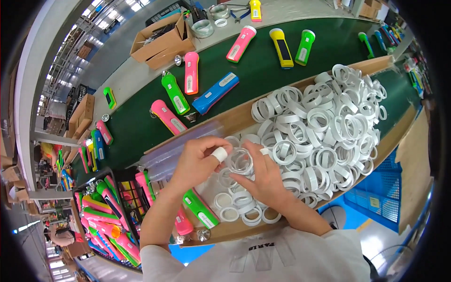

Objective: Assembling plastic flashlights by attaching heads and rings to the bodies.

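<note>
My left hand [199, 160] and my right hand [264, 176] meet over a cardboard tray [235, 115] and together hold a clear round lens ring [240, 161]. White tape wraps my left thumb tip. A big heap of white plastic rings [324, 127] fills the tray to the right of my hands. More white rings [239, 207] lie just below them. A green flashlight [200, 209] and a pink flashlight [182, 221] rest under my left forearm at the tray's near end.
Several coloured flashlights lie on the green conveyor belt [263, 70] beyond the tray. A black wire crate [110, 214] of flashlights stands at the left. An open cardboard box [162, 40] and tape rolls sit on the far bench. A blue crate [380, 197] is at the right.
</note>
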Action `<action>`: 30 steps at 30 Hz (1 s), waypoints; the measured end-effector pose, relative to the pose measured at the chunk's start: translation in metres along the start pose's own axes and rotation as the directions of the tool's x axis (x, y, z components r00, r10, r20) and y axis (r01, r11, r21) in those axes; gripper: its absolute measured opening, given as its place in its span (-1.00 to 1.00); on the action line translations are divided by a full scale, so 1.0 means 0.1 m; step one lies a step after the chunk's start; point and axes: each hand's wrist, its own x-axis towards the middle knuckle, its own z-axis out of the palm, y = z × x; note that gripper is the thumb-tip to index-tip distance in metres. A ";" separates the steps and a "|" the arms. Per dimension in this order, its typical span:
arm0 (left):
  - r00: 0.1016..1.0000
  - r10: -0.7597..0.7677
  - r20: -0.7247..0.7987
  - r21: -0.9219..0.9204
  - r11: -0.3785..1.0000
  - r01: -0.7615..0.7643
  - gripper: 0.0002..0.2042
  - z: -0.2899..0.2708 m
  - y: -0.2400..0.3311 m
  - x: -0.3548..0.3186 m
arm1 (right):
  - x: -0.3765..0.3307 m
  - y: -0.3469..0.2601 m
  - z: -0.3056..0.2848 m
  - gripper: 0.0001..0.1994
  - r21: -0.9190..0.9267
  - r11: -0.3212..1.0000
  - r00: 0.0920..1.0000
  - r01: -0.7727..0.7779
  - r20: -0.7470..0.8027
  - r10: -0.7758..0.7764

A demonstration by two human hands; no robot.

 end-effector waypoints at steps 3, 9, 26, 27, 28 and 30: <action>0.858 0.499 -0.124 0.458 0.796 -0.396 -0.84 -0.07 -0.20 0.47 | 0.02 0.02 -0.01 -0.24 0.050 0.999 0.999 -0.012 -0.038 0.014; 0.810 0.579 -0.090 0.982 0.189 -0.025 -0.70 -0.41 -0.60 1.44 | 0.03 -0.01 -0.04 -0.28 0.158 0.987 1.000 -0.017 -0.015 0.020; 0.843 0.367 -0.393 -0.370 0.776 -0.511 -0.49 0.16 0.07 -0.37 | -0.06 -0.20 -0.09 -0.11 0.533 0.783 0.947 -0.320 0.190 0.258; 0.850 0.363 -0.383 -0.361 0.788 -0.499 -0.50 0.20 0.07 -0.44 | -0.06 -0.25 -0.13 -0.11 0.510 0.785 0.936 -0.352 0.200 0.289; 0.857 0.358 -0.372 -0.351 0.800 -0.486 -0.50 0.23 0.09 -0.51 | -0.06 -0.24 -0.13 -0.11 0.509 0.786 0.936 -0.352 0.200 0.289; 0.863 0.334 -0.380 -0.311 0.832 -0.460 -0.52 0.25 0.14 -0.59 | -0.08 -0.21 -0.13 -0.16 0.511 0.849 0.991 -0.131 0.098 0.094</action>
